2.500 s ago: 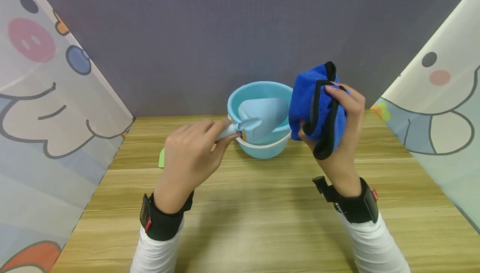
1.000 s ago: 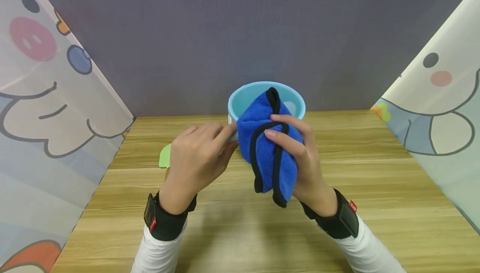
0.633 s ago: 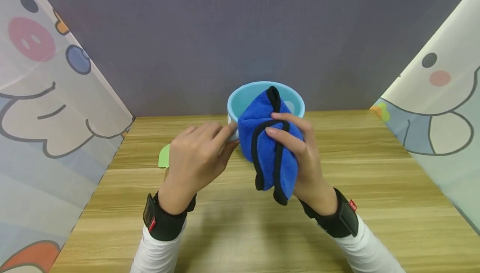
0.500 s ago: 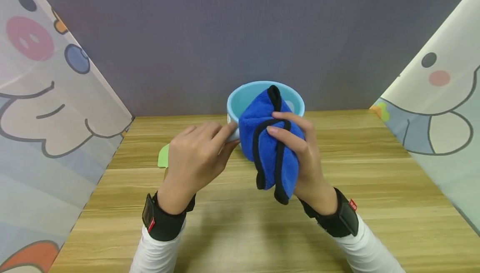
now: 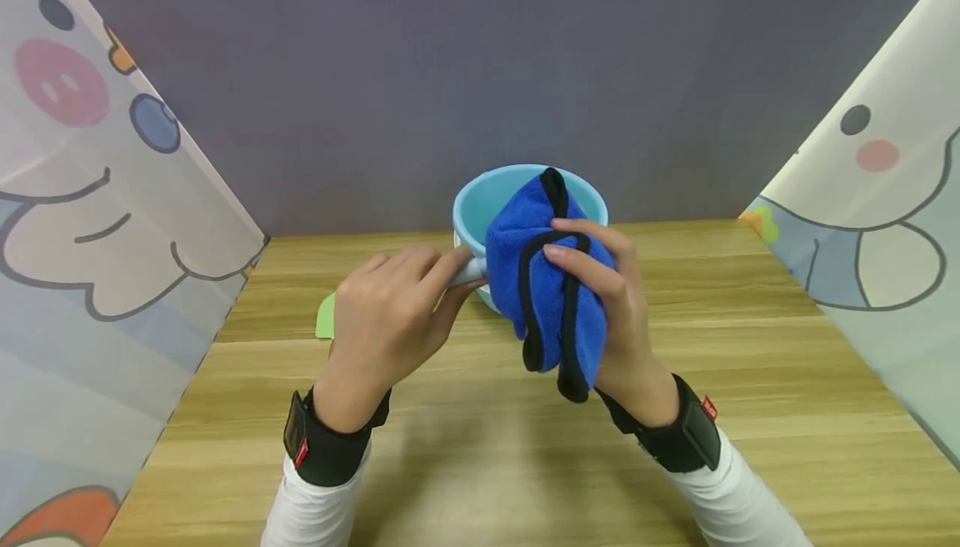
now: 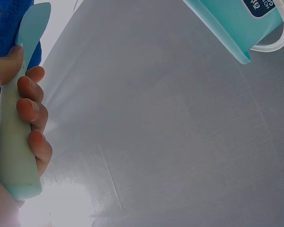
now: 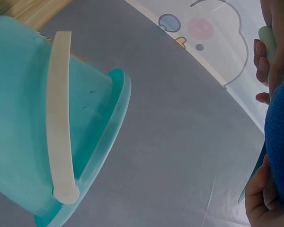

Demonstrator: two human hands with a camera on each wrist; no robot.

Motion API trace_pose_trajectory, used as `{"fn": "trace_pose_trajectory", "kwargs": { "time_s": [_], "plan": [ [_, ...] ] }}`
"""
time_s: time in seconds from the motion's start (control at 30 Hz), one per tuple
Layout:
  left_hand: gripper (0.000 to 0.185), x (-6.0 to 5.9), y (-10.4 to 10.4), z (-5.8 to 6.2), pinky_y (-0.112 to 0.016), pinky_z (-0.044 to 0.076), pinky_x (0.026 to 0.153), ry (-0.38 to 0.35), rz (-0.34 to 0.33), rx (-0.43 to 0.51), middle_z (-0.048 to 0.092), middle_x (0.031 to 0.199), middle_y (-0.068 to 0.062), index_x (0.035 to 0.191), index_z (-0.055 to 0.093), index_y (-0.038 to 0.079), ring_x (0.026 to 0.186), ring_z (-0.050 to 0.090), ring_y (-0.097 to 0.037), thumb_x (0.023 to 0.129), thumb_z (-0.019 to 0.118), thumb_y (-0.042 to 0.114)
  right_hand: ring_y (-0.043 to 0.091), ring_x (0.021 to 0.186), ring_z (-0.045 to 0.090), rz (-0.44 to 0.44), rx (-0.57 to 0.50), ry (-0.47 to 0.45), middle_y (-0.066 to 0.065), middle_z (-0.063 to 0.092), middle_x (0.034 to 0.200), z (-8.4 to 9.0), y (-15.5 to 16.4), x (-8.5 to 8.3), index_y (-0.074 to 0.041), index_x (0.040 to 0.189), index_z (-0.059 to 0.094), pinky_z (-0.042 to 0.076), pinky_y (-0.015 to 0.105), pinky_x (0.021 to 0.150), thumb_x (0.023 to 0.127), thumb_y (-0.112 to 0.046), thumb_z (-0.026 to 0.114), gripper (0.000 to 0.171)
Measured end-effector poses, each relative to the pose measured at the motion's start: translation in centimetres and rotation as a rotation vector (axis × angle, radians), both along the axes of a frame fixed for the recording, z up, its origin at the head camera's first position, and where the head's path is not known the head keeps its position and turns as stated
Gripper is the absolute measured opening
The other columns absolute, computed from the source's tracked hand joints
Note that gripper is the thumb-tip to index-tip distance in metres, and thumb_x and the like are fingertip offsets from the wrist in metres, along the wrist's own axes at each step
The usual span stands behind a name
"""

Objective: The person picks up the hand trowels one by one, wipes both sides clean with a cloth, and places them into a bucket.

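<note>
Wooden counter (image 5: pixel 480 447) scene: left hand (image 5: pixel 390 322) grips a scoop handle (image 6: pixel 14 142) while right hand (image 5: pixel 600 313) clutches a blue cloth (image 5: pixel 547 288), seemingly mid-wipe; next comes steady rubbing.

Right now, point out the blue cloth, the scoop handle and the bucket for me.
blue cloth (image 5: pixel 551 297), head view, on its front fold.
scoop handle (image 6: pixel 12 142), left wrist view, middle of the handle.
bucket (image 7: pixel 23 118), right wrist view, on its outer wall.

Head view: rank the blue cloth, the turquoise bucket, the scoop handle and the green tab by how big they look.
1. Blue cloth; it is nearer the camera, so its lead over the bucket is unsure.
2. Turquoise bucket, partly hidden.
3. Green tab.
4. Scoop handle, mostly covered.
</note>
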State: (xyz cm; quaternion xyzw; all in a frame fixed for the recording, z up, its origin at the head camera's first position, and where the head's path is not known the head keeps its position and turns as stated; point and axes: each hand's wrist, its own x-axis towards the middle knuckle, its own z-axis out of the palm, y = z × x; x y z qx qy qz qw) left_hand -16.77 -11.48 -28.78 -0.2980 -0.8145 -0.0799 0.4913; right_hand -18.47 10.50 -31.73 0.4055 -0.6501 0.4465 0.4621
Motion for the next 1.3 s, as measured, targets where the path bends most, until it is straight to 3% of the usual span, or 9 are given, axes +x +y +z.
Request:
{"fn": "trace_pose_trajectory", "kwargs": {
  "time_s": [0.4, 1.3],
  "plan": [
    [0.026, -0.1, -0.2, -0.2, -0.03, 0.044, 0.049, 0.011, -0.012, 0.0, 0.069, 0.073, -0.004, 0.107, 0.073, 0.01, 0.059, 0.066, -0.019, 0.094, 0.073, 0.033, 0.033, 0.125, 0.056, -0.01, -0.046, -0.022, 0.026, 0.055, 0.13, 0.4, 0.2, -0.1, -0.003, 0.121, 0.055, 0.045, 0.038, 0.109, 0.091, -0.042, 0.076, 0.053],
    [0.023, 0.0, -0.3, -0.1, -0.029, 0.04, 0.048, 0.07, -0.005, 0.037, 0.065, 0.069, -0.002, 0.104, 0.074, 0.012, 0.057, 0.063, -0.018, 0.093, 0.074, 0.032, 0.033, 0.122, 0.056, -0.07, -0.155, -0.053, 0.028, 0.055, 0.128, 0.7, 1.1, -1.2, -0.003, 0.123, 0.052, 0.047, 0.041, 0.109, 0.085, -0.058, 0.075, 0.07]
  ]
}}
